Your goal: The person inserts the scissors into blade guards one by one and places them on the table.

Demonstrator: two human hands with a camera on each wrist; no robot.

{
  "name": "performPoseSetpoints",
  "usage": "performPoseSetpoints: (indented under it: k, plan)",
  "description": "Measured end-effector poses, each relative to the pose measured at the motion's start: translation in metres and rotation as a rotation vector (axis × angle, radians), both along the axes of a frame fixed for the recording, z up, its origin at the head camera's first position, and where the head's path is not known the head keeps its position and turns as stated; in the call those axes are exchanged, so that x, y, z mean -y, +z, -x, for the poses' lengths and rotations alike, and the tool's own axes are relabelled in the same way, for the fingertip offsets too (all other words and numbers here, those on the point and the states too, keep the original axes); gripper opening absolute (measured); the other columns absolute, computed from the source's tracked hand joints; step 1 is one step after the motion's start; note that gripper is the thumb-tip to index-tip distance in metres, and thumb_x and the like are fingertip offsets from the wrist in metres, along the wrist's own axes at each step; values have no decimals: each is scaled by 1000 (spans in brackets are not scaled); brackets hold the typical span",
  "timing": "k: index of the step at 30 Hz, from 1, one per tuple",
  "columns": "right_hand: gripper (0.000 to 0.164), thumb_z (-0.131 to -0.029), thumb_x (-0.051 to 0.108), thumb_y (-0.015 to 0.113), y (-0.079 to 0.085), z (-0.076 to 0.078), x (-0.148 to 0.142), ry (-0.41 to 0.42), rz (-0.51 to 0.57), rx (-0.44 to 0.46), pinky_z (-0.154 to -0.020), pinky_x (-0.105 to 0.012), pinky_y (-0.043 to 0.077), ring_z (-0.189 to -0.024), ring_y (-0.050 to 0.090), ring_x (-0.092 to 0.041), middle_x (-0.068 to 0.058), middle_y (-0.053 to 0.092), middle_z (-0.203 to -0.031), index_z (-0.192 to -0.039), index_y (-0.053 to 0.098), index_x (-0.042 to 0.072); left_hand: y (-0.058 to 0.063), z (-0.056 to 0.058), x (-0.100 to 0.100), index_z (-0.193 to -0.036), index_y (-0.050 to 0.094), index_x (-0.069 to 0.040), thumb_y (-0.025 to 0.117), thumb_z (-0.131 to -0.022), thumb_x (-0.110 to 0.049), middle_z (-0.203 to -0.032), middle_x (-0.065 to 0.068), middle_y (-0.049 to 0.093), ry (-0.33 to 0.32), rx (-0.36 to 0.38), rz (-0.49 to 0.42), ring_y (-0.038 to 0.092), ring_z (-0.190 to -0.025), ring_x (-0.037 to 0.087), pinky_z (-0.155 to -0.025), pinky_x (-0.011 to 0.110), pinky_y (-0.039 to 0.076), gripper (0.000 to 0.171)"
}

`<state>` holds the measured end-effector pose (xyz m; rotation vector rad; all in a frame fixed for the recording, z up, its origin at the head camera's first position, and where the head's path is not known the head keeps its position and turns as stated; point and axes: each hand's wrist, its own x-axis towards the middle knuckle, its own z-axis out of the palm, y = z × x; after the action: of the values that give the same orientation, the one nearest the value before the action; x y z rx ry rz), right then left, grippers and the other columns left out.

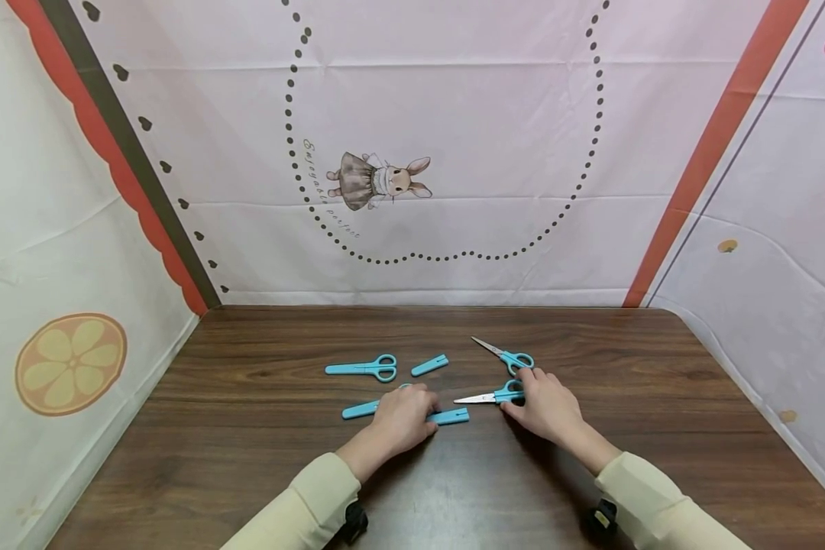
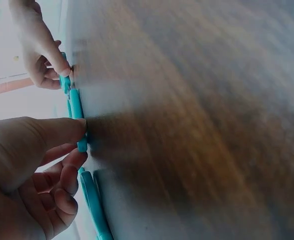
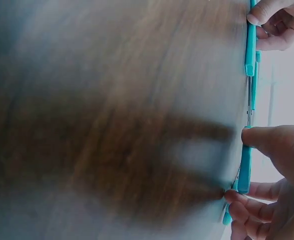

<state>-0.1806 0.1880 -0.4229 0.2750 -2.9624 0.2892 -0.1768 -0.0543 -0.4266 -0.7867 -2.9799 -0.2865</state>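
My left hand [image 1: 404, 420] pinches a light-blue scissors sheath [image 1: 450, 417] near its left end, with thumb and fingers on its two sides. My right hand [image 1: 548, 405] holds a pair of scissors [image 1: 477, 399] by the blue handles. Bare blades point left, towards the slotted end of the sheath; in the right wrist view the scissors [image 3: 245, 167] and the sheath [image 3: 251, 50] lie nearly in line, low at the tabletop. Partly hidden behind my left hand lies another pair of scissors [image 1: 359, 410] with its blades covered.
Farther back on the brown wooden table [image 1: 261, 458] lie sheathed scissors [image 1: 360, 369], a loose blue sheath [image 1: 429, 365] and bare scissors [image 1: 498, 351] close to my right fingertips. A printed cloth [image 1: 495, 153] hangs behind the table and along both sides.
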Motion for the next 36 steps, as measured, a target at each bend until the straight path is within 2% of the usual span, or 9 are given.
performPoseSetpoints:
  k: [12,36]
  plan:
    - [53,-75,35,71,-3,1,-7,-8,58,-16,-68,-45,48,-87,60,-33,-13,62,-97,-114,59,2,2,0,6,-89,71,-20,68,-80,-24,-82,-7,57,-19,5,-45,53,-63,7,-47,22,39,10]
    - [39,-79,33,69,5,-5,-15,56,30,-56,-63,-43,49,-79,61,-30,-12,63,-89,-100,59,2,11,-3,21,-91,69,-19,66,-82,-24,-80,-7,63,-6,-4,-153,47,-59,3,-47,22,36,11]
